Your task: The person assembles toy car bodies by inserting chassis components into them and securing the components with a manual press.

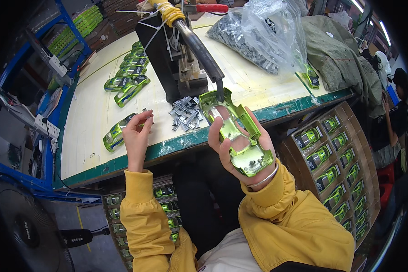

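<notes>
Holding a glossy lime-green, hollow toy-car shell [253,159], our right hand [238,144] wraps it from below, right of the frame's centre. The shell lies tilted over the palm with its hollow inner side toward us, thumb and fingers along its edges and skin showing through its openings. Its upper end meets the dark, angled tip of a metal lever [197,45] in our view; whether they touch, we cannot tell.

Left of centre, our left hand [138,133] is raised with thumb and fingertips drawn together. We cannot make out whether they pinch a small piece. Just beside it, another green toy-car shell [114,136] rests on the cream table with a green edge [88,140], its right end partly covered by our fingers. Between the hands is a loose pile of small silver metal pins [185,113], its lower layers hidden.

At the lower left of the frame, our yellow sleeve [145,217] covers part of a tray of toy cars [115,217], and the black fan [27,231] fades into the dark rim.
</notes>
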The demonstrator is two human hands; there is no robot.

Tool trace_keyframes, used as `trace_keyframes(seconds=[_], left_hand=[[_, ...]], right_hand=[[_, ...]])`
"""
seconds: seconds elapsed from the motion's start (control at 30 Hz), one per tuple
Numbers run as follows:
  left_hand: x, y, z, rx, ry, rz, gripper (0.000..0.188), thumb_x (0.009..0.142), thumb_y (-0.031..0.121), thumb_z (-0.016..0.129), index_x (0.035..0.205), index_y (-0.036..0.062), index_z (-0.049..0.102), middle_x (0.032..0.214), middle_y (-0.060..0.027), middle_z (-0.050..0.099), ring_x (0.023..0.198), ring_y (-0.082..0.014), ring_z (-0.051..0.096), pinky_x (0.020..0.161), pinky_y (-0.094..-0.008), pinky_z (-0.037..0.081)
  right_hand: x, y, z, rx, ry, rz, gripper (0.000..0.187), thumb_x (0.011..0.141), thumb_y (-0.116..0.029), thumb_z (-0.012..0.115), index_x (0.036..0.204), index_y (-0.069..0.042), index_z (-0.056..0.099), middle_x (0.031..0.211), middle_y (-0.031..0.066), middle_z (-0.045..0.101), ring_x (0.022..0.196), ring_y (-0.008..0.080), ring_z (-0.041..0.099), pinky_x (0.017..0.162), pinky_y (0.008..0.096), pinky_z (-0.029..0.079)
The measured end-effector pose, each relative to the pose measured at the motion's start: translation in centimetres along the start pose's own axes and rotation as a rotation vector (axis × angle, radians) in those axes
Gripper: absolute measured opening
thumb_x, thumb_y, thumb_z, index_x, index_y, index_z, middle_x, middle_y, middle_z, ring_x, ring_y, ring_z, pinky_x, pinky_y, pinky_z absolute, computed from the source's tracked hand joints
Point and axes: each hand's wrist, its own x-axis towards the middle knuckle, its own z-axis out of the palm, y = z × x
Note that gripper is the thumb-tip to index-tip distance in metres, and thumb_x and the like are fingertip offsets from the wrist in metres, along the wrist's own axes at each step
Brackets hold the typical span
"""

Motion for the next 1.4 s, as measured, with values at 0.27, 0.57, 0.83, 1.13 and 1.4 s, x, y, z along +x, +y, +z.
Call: trace_keyframes(seconds=[0.27,0.57,0.83,1.13,1.4], left_hand=[[0.09,0.22,0.08,-0.085,-0.008,-0.009,0.019,0.082,0.007,0.053,0.099,0.0013,0.059,0.09,-0.0049,0.061,0.077,-0.0079,0.055,0.056,-0.018,0.041],[0.17,0.37,0.28,-0.141,0.036,0.034,0.028,0.08,0.002,0.054,0.107,0.0009,0.049,0.085,-0.0086,0.06,0.074,-0.0103,0.055,0.057,-0.0193,0.042],[0.2,0.08,0.22,-0.154,-0.009,0.007,0.027,0.078,0.0,0.055,0.104,-0.0008,0.05,0.084,-0.008,0.059,0.073,-0.0107,0.056,0.06,-0.0211,0.046],[0.24,-0.09,0.15,-0.159,-0.029,0.027,0.024,0.077,-0.001,0.056,0.101,-0.0006,0.051,0.082,-0.0038,0.053,0.072,-0.0104,0.055,0.06,-0.0215,0.047],[0.22,-0.14,0.13,-0.141,-0.026,0.027,0.024,0.076,-0.002,0.056,0.1,-0.0009,0.052,0.08,-0.004,0.054,0.071,-0.0102,0.055,0.06,-0.0215,0.047]], right_hand=[[-0.06,-0.21,-0.04,-0.011,-0.014,-0.009,0.042,0.088,-0.037,0.036,0.106,-0.004,0.053,0.108,0.0134,0.05,0.108,0.024,0.042,0.084,0.0439,0.043],[0.0,-0.08,-0.1,-0.001,-0.005,-0.003,0.042,0.088,-0.037,0.036,0.107,-0.004,0.052,0.108,0.0139,0.05,0.109,0.0244,0.041,0.085,0.0449,0.043],[0.08,-0.05,-0.07,-0.001,-0.027,0.018,0.043,0.088,-0.037,0.035,0.106,-0.003,0.053,0.107,0.0138,0.051,0.109,0.0245,0.042,0.086,0.0445,0.042],[-0.07,-0.06,0.1,0.031,-0.032,0.034,0.043,0.089,-0.037,0.035,0.107,-0.002,0.052,0.109,0.0138,0.05,0.109,0.0242,0.042,0.086,0.0444,0.042],[-0.18,-0.18,0.15,0.055,-0.03,0.042,0.042,0.088,-0.037,0.036,0.106,-0.003,0.054,0.108,0.0126,0.05,0.108,0.0223,0.042,0.085,0.0426,0.042]])
